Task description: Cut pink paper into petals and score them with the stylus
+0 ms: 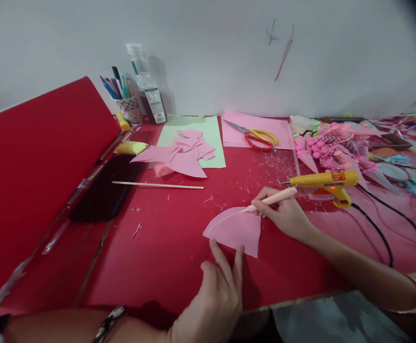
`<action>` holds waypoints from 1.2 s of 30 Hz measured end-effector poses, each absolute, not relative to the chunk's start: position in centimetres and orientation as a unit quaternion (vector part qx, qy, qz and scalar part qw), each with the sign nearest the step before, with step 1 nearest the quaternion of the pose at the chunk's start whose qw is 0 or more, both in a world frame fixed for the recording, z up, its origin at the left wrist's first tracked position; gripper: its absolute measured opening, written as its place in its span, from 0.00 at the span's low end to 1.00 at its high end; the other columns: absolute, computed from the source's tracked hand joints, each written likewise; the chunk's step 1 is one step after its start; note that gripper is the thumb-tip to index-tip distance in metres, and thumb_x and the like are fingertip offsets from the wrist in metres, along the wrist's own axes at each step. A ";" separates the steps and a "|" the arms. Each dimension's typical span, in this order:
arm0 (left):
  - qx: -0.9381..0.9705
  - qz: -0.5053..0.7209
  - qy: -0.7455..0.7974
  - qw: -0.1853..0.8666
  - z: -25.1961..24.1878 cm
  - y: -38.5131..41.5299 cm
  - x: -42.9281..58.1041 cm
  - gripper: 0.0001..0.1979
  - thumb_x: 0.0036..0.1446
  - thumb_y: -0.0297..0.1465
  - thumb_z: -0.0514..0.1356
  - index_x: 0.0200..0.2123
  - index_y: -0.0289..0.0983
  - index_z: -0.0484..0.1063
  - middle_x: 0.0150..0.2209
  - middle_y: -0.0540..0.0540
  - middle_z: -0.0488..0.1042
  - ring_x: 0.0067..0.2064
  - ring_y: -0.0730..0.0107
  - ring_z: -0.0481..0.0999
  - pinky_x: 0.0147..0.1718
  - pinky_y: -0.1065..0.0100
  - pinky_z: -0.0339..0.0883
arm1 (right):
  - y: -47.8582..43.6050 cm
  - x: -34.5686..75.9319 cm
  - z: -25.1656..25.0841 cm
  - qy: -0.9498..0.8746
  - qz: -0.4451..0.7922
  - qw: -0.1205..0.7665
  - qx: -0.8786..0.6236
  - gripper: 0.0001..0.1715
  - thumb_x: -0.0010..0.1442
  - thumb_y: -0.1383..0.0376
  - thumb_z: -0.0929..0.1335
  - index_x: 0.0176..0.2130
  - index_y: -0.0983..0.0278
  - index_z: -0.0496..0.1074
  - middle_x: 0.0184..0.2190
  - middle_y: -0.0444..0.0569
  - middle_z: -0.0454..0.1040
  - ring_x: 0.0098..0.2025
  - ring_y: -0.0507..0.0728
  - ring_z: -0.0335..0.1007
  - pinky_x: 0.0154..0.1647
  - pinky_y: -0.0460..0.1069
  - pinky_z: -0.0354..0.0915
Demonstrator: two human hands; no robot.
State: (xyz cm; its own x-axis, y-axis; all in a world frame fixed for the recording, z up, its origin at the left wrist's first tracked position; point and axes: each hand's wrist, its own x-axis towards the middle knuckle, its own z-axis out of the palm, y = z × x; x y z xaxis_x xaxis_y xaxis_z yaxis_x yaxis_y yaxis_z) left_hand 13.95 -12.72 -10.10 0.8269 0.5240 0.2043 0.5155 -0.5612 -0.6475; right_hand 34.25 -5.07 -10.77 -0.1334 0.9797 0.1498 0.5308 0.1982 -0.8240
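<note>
A fan-shaped piece of pink paper (237,229) lies flat on the red tabletop, its curved side facing away from me. My right hand (281,214) grips a pale peach pen (275,196), whose tip meets the paper close to the curved edge. A faint pale line runs along that curve. With fingers extended and apart, my left hand (219,288) rests two fingertips on the paper's near edge. Just beyond my right hand lies a yellow hot glue gun (324,180), its small orange light lit.
Pink paper scraps (182,155) lie on a light green sheet (215,126). Scissors (259,137) sit on pink sheets (281,125). Leftward are a wooden stick (157,185), a black phone (102,190), a pen cup (129,110) and a raised red board (43,157). Pink paper cones (332,145) pile up rightward.
</note>
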 end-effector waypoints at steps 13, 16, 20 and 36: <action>-0.879 0.011 -0.296 0.373 -10.2 -12.9 13.9 0.22 0.55 0.29 0.48 0.53 0.34 0.63 0.39 0.35 0.76 0.20 0.75 0.66 0.29 0.65 0.56 | -6.3 36.6 -11.1 -0.654 0.291 0.367 -0.594 0.14 0.57 0.59 0.63 0.25 0.64 0.67 0.20 0.44 0.69 0.22 0.50 0.63 0.23 0.45 0.60; -0.878 0.019 -0.294 0.376 -10.3 -13.0 13.9 0.22 0.56 0.31 0.48 0.54 0.35 0.62 0.40 0.34 0.75 0.22 0.74 0.68 0.29 0.65 0.57 | -6.5 36.9 -11.2 -0.649 0.290 0.375 -0.595 0.14 0.57 0.59 0.63 0.24 0.63 0.67 0.20 0.44 0.69 0.23 0.50 0.64 0.23 0.45 0.61; -0.873 0.019 -0.302 0.383 -10.5 -13.1 14.0 0.23 0.55 0.30 0.49 0.54 0.34 0.61 0.40 0.34 0.75 0.22 0.74 0.67 0.29 0.65 0.57 | -6.8 37.2 -11.2 -0.638 0.293 0.388 -0.597 0.14 0.57 0.59 0.64 0.24 0.64 0.66 0.20 0.44 0.69 0.22 0.50 0.64 0.22 0.44 0.61; -0.880 0.013 -0.279 0.384 -10.8 -13.0 14.2 0.21 0.57 0.30 0.48 0.53 0.31 0.63 0.43 0.34 0.72 0.33 0.66 0.72 0.29 0.64 0.59 | -6.6 28.5 -9.7 -0.561 0.525 0.410 -0.492 0.09 0.51 0.63 0.67 0.25 0.63 0.61 0.18 0.39 0.64 0.20 0.47 0.64 0.18 0.41 0.60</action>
State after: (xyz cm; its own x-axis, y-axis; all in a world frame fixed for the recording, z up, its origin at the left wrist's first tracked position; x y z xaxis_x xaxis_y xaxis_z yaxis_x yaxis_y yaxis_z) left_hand 14.20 -13.00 -10.76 0.8444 0.5004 0.1911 0.4803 -0.5494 -0.6837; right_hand 28.50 -6.62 -9.70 -0.1798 0.9821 -0.0563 0.1221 -0.0345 -0.9919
